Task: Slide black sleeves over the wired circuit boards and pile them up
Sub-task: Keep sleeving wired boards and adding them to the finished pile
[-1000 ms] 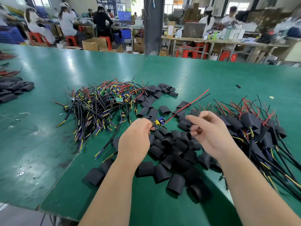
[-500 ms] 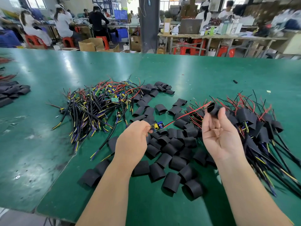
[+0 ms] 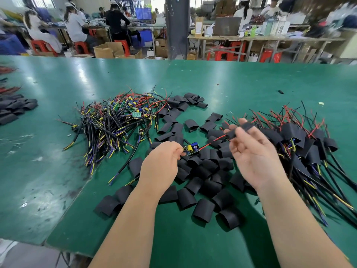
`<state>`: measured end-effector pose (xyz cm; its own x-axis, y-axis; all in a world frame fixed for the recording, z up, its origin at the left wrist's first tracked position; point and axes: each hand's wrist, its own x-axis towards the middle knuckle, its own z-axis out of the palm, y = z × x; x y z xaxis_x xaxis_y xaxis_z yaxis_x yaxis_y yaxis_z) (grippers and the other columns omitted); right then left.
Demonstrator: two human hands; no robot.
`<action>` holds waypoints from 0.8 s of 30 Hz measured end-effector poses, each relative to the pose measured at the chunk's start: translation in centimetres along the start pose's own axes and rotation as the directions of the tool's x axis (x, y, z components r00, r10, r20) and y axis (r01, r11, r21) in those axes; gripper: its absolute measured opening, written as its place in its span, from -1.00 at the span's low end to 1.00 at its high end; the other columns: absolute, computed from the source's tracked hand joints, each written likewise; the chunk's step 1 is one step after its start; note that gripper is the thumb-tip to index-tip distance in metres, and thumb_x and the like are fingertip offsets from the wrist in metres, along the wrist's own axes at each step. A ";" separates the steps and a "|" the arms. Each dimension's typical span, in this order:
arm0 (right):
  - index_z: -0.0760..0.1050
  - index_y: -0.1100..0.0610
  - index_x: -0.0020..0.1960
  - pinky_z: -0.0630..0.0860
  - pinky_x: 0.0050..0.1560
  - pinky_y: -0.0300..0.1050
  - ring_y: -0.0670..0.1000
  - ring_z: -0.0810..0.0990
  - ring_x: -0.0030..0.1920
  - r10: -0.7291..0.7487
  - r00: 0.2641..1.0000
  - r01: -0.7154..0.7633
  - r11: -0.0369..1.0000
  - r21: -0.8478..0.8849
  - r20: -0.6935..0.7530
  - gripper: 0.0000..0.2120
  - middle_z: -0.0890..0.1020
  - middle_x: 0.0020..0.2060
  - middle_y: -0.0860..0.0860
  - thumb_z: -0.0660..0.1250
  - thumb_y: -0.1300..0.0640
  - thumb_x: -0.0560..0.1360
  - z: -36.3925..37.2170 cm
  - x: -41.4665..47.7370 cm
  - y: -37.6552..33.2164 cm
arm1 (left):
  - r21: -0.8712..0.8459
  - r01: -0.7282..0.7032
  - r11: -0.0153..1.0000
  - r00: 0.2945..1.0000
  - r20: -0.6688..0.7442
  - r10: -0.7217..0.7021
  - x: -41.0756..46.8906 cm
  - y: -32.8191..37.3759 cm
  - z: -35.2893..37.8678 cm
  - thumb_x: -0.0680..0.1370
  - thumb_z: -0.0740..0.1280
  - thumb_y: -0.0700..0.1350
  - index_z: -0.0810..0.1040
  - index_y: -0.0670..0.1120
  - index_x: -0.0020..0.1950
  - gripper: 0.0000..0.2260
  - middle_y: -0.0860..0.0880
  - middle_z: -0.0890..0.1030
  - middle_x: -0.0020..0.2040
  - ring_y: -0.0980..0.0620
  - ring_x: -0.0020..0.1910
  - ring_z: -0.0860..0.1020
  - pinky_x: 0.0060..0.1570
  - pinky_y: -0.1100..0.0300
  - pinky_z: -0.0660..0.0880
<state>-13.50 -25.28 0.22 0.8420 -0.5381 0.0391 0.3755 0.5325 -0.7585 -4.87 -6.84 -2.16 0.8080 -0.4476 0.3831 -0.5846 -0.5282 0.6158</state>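
Observation:
My left hand (image 3: 162, 165) pinches a small wired circuit board (image 3: 191, 148) with blue and yellow parts above the middle of the green table (image 3: 231, 89). Its red wire (image 3: 212, 141) runs right into a black sleeve (image 3: 234, 133) that my right hand (image 3: 253, 151) holds at its fingertips, palm turned up and blurred. Loose black sleeves (image 3: 201, 182) lie scattered under both hands. A heap of bare wired boards (image 3: 116, 120) sits to the left. Sleeved boards (image 3: 301, 144) are piled to the right.
More black sleeves (image 3: 13, 109) lie at the table's left edge. A stray black piece (image 3: 280, 91) sits far right on the table. A grey pillar (image 3: 177, 28), stools, boxes and several seated workers are beyond the far edge.
My right hand has moved left from the sleeved pile toward the board with a black sleeve, which now sits over the end of the red wire. My left hand has kept the board nearly still.

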 end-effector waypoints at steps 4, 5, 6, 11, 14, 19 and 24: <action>0.53 0.14 0.07 0.50 -0.18 -0.21 0.00 0.58 -0.18 0.088 0.991 -0.064 0.976 -0.208 0.105 -0.63 0.63 -0.14 0.15 0.42 0.26 0.27 1.5 -0.8 2.3 | -0.028 -0.056 0.998 0.998 -0.012 0.056 0.0 0.1 0.2 0.63 0.20 -0.16 0.59 -0.11 -0.03 -0.82 0.03 0.58 -0.15 0.00 -0.12 0.51 -0.06 0.05 0.44; 0.52 0.13 0.04 0.48 -0.17 -0.17 0.03 0.55 -0.19 0.090 0.990 -0.061 0.967 -0.246 0.107 -0.65 0.61 -0.17 0.16 0.43 0.25 0.26 1.7 -0.9 2.9 | -0.035 -0.059 0.998 0.998 -0.021 0.058 0.0 0.1 0.1 0.63 0.20 -0.16 0.59 -0.12 -0.02 -0.82 0.02 0.58 -0.15 0.00 -0.12 0.51 -0.06 0.04 0.45; 0.52 0.13 0.02 0.49 -0.15 -0.16 0.03 0.55 -0.20 0.087 0.991 -0.057 0.962 -0.268 0.102 -0.66 0.62 -0.20 0.13 0.44 0.23 0.25 1.9 -1.0 3.2 | -0.043 -0.058 0.997 0.998 -0.032 0.057 0.0 0.1 0.1 0.63 0.20 -0.16 0.59 -0.12 -0.01 -0.82 0.01 0.59 -0.15 -0.01 -0.11 0.52 -0.05 0.03 0.45; 0.59 0.16 -0.10 0.57 -0.20 -0.21 -0.02 0.65 -0.23 0.083 0.990 -0.050 0.960 -0.277 0.111 -0.78 0.66 -0.34 -0.01 0.47 0.17 0.27 1.6 -1.0 3.4 | -0.035 -0.093 0.995 0.995 -0.035 0.092 -0.2 0.3 -0.1 0.63 0.21 -0.15 0.60 -0.13 -0.01 -0.82 -0.01 0.60 -0.14 -0.03 -0.10 0.54 -0.04 -0.03 0.46; 0.67 0.06 -0.18 0.54 -0.24 -0.26 -0.05 0.63 -0.30 0.078 0.985 -0.016 0.929 -0.369 0.154 -0.84 0.67 -0.32 0.01 0.57 0.19 0.27 1.7 -1.2 3.4 | 0.013 -0.131 0.991 0.991 -0.037 0.131 -0.3 0.8 0.1 0.61 0.23 -0.16 0.60 -0.14 0.01 -0.84 -0.02 0.58 -0.13 -0.06 -0.10 0.52 -0.07 0.03 0.44; 0.63 0.05 -0.08 0.52 -0.19 -0.18 -0.04 0.59 -0.27 0.079 0.983 -0.003 0.910 -0.415 0.166 -0.77 0.66 -0.23 0.05 0.52 0.23 0.30 1.8 -1.3 3.6 | 0.008 -0.174 0.985 0.983 -0.065 0.174 -0.2 0.9 0.1 0.58 0.29 -0.18 0.63 -0.15 0.01 -0.87 -0.04 0.62 -0.11 -0.05 -0.08 0.54 -0.06 0.04 0.45; 0.53 0.07 0.19 0.54 -0.10 -0.16 0.03 0.60 -0.12 0.140 0.980 -0.067 0.902 -0.427 0.144 -0.59 0.65 -0.07 0.13 0.40 0.40 0.42 1.9 -1.3 3.7 | -0.204 -0.044 0.978 0.989 -0.149 0.014 -0.1 0.3 0.0 0.48 0.44 -0.12 0.58 -0.03 -0.02 -0.89 0.19 0.64 -0.29 0.23 -0.24 0.57 -0.18 0.41 0.42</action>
<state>-12.50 -21.35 -1.39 0.9333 -0.3581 0.0255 0.1174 0.2374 -0.9643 -5.14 -6.95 -1.95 0.8018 -0.3420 0.4901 -0.5927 -0.3497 0.7256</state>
